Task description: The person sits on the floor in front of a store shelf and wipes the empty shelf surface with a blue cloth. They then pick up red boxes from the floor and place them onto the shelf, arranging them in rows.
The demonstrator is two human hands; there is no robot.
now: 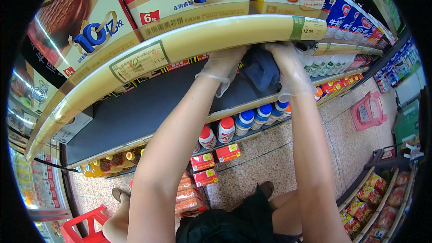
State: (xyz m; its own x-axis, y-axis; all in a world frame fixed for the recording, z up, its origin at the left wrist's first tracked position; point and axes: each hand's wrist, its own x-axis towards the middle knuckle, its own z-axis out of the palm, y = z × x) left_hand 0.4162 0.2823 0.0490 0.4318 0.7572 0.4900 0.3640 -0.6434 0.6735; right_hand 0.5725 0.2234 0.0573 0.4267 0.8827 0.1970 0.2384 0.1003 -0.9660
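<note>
A dark blue cloth (260, 69) is bunched between my two hands, over the dark grey shelf board (145, 108). My left hand (225, 61), in a thin clear glove, grips the cloth from its left side. On the other side my right hand (287, 62), gloved the same way, holds it too. The fingertips of both hands are hidden behind the yellowish price rail (216, 38) of the shelf above. Along the back of the grey board, a row of dark packages (177, 65) with red and yellow labels shows in part.
Large snack boxes (189, 0) stand above the rail. White bottles with blue caps (244, 121) and red-capped jars (226, 130) line the lower shelf. Red boxes (206, 177) sit on the floor below. A red plastic stool (84, 224) and a pink basket (368, 111) are nearby.
</note>
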